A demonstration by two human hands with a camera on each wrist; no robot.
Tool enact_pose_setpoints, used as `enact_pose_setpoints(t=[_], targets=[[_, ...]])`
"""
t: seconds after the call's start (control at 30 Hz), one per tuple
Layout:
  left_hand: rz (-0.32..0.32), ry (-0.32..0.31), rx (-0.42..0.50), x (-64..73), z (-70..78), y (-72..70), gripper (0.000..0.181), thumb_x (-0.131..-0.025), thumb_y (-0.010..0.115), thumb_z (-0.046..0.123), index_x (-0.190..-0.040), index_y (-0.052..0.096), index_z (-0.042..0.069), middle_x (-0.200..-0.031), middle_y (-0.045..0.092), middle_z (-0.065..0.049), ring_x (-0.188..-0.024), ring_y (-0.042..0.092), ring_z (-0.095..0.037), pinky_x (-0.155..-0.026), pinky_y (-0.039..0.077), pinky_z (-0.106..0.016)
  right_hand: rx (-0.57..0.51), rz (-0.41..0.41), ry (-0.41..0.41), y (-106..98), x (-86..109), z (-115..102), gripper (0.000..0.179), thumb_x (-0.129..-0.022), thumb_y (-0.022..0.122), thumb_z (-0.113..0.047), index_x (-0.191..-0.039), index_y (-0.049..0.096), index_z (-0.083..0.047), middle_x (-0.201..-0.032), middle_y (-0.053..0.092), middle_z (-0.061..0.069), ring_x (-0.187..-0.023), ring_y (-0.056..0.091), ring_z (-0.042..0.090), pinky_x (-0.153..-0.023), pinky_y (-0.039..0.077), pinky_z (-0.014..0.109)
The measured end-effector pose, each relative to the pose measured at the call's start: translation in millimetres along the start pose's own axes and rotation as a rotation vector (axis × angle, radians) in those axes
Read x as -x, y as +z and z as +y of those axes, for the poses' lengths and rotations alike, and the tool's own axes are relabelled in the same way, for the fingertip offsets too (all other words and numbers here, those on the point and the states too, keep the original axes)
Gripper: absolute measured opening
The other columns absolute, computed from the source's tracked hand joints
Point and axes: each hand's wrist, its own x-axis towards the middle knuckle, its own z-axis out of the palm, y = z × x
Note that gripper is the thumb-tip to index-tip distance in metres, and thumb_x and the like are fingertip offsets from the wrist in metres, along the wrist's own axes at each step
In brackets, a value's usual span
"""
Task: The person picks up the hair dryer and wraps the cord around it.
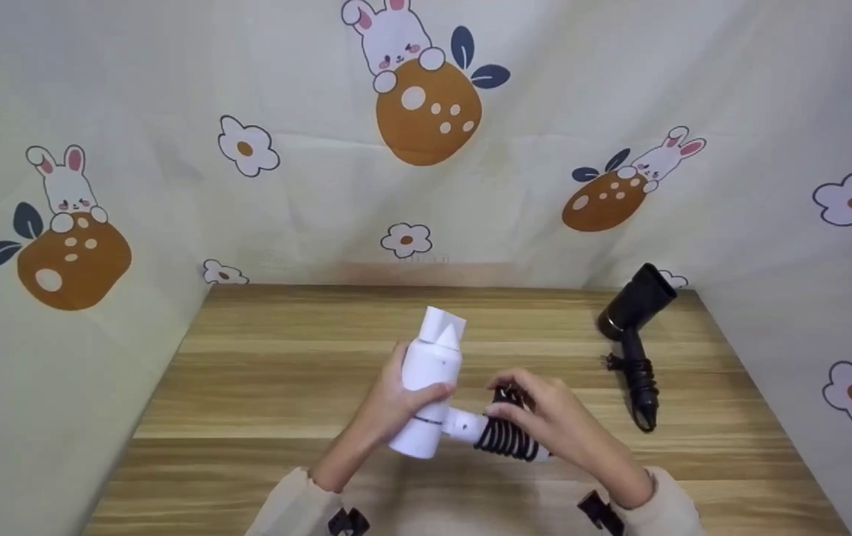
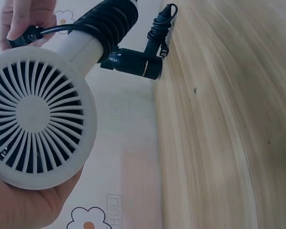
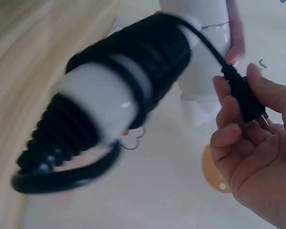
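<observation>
A white hair dryer (image 1: 431,365) is held off the table by my left hand (image 1: 390,402), which grips the barrel with the thumb across it. Its flat nozzle points away, and the handle reaches out to the right. Black cord (image 1: 504,438) is wound in several turns around that handle. In the right wrist view, my right hand (image 3: 262,138) pinches the black plug (image 3: 248,98) at the cord's end between thumb and fingers. A short stretch of cord runs from the plug to the coils. The round slotted grille (image 2: 33,114) at the dryer's rear faces the left wrist camera.
A black hair dryer (image 1: 638,305) lies at the right rear of the wooden table (image 1: 262,357), its cord wrapped around the handle. Fabric printed with rabbits, oranges and flowers (image 1: 306,193) hangs along the back and both sides.
</observation>
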Motion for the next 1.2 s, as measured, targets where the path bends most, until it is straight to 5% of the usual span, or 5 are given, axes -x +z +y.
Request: enact_pose_setpoints(t=[0.3,0.57,1.0,1.2], targets=[[-0.146,0.005,0.005,5.3,6.7,-1.5,0.069,-0.074,0.073,0.026,-0.129,0.037,0.005,-0.099,0.057,-0.013,-0.083,0.059,-0.019,-0.068,0.054,-0.035,-0.305,-0.21,0.24,-4.8,-2.7,16.8,0.027,-0.087,0.062,-0.026,-0.107,0.061,-0.009,-0.093,0.066,0.005,-0.077,0.059,0.007,-0.069,0.052,0.025],[-0.181,-0.029,0.129,8.2,10.7,-5.2,0.066,-0.076,0.071,0.024,-0.13,0.036,0.007,-0.098,0.057,-0.012,-0.083,0.06,-0.02,-0.069,0.054,-0.038,-0.449,-0.195,0.172,-0.3,-1.5,25.7,0.023,-0.09,0.058,-0.01,-0.107,0.05,0.002,-0.086,0.061,0.009,-0.07,0.055,0.005,-0.061,0.05,0.024],[-0.179,-0.055,0.336,9.3,10.9,-3.7,0.067,-0.078,0.067,0.019,-0.132,0.032,0.003,-0.099,0.057,-0.008,-0.087,0.059,-0.018,-0.077,0.05,-0.035,-0.745,-0.165,0.148,17.2,6.6,40.2,0.017,-0.094,0.047,-0.001,-0.104,0.043,0.012,-0.086,0.062,-0.005,-0.066,0.054,0.002,-0.056,0.047,0.018],[-0.186,0.011,0.261,7.0,11.7,-7.1,0.072,-0.073,0.072,0.018,-0.133,0.033,0.003,-0.098,0.058,-0.008,-0.087,0.059,-0.02,-0.077,0.051,-0.038,-0.809,-0.297,0.38,12.8,8.3,41.6,0.035,-0.098,0.044,-0.016,-0.116,0.043,0.014,-0.094,0.063,-0.005,-0.08,0.061,0.006,-0.071,0.052,0.022]])
